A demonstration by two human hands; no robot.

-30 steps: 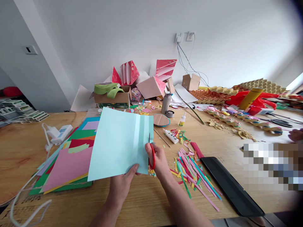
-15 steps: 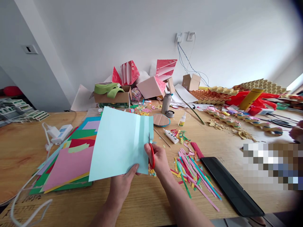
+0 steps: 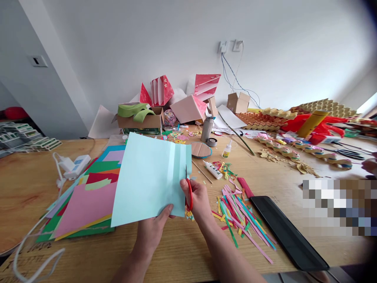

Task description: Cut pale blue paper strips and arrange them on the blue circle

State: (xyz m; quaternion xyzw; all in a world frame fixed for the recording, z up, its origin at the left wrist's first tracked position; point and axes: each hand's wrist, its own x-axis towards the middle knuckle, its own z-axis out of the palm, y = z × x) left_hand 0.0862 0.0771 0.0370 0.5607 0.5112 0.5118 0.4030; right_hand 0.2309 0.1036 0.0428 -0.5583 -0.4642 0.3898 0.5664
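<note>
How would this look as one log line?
left fingers: hold light-blue paper | right fingers: hold red-handled scissors near paper's edge | table: colored strips

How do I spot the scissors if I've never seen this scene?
Find the big pale blue sheet held up over the wooden table. Go to its right-hand edge, where the person's right hand grips the scissors. Their red handle and slim dark blade set them apart from the loose coloured paper strips lying further right.

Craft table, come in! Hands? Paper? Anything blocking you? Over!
Left hand gripping blue paper by bottom edge. Right hand holding red scissors at paper's right side. White bottle nearby, seemingly not blocking.
</note>
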